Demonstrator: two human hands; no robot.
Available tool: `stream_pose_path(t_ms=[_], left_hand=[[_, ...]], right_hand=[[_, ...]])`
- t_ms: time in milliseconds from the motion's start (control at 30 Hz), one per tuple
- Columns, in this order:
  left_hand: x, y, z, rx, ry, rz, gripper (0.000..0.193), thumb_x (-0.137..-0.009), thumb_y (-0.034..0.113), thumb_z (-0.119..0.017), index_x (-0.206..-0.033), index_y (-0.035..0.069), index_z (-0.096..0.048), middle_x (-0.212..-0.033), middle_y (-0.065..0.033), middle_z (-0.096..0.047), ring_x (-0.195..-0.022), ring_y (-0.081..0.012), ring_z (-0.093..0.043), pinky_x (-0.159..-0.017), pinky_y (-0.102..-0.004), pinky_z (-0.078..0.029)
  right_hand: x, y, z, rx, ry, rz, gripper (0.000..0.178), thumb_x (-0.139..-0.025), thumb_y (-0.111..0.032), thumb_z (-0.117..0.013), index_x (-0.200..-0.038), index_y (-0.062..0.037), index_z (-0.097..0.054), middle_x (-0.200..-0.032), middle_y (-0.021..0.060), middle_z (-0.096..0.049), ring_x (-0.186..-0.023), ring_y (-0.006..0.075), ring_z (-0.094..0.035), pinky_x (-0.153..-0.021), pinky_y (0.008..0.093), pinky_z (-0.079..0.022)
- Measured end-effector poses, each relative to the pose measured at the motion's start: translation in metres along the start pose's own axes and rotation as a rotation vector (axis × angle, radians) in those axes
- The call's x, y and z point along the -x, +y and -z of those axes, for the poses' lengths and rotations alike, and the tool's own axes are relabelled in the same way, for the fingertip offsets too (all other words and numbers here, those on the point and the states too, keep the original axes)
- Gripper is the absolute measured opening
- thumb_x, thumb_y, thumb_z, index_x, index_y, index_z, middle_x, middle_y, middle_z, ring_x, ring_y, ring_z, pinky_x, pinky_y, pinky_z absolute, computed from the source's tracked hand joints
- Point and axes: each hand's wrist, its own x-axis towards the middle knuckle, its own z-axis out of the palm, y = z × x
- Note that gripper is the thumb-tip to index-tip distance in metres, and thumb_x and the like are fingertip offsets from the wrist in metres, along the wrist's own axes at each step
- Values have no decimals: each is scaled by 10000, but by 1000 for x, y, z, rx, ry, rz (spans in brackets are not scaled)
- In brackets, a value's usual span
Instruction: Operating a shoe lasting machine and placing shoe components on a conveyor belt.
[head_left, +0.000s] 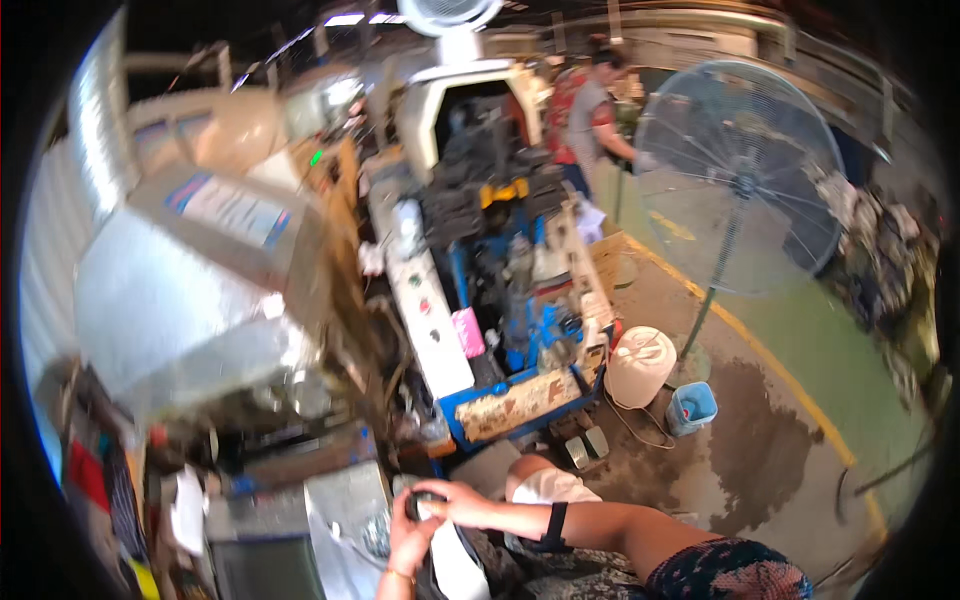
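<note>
My left hand [407,538], a thin band at its wrist, is raised at the lower middle of the head view. Closed around a small dark, roundish object [428,497], it meets my right hand [458,503], whose fingers also grip that object. Blur and the fingers hide what kind of thing it is. Just left of my hands stands a grey metal surface [345,495] with a clear crumpled plastic bag [376,534] at its edge. A white sheet-like thing [457,563] lies below my right hand, near my lap.
Ahead is a blue-framed machine [520,405] with pedals [586,447] at its foot. A metal hood [190,300] fills the left. To the right are a white jug [641,366], a blue bucket [692,408] and a large standing fan [742,180]. Another person [597,115] stands beyond.
</note>
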Motion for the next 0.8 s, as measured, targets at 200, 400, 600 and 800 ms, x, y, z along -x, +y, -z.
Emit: stream_pose_path(t_ms=[200, 400, 600, 800], left_hand=[[-13, 28, -17, -442, 110, -305, 701, -642, 130, -799, -1285, 41, -535, -1442, -217, -403, -1344, -347, -379, -1076, -367, -357], [6, 24, -7, 399, 263, -9, 594, -786, 37, -739, -1324, 39, -486, -1269, -122, -546, -1147, -205, -533, -954, -321, -452], [53, 25, -28, 329, 267, 3, 567, -828, 10, -695, -1331, 35, -435, -1151, -90, -565, -1008, -170, -564, -871, -292, -485], [62, 22, -15, 410, 254, 73, 547, -862, -10, -650, -1343, 74, -403, -1066, -75, -576, -913, -154, -569, -800, -271, -490]], right_hand=[[21, 3, -9, -271, 306, 20, 450, -951, -181, -584, -1355, -29, -457, -1318, 115, -538, -1185, 165, -505, -983, 288, -415], [60, 5, -16, -238, 140, -215, 251, -992, -158, -510, -1141, 35, -572, -960, 22, -623, -861, 95, -549, -780, 259, -461], [82, 7, 29, -711, -12, -662, 565, -974, -515, -464, -1240, -32, -585, -1124, 57, -649, -1009, 130, -590, -883, 294, -463], [62, 4, -23, 152, -166, -494, 732, -997, -567, -210, -1158, 25, -611, -1076, 264, -643, -1008, 371, -625, -861, 429, -477]])
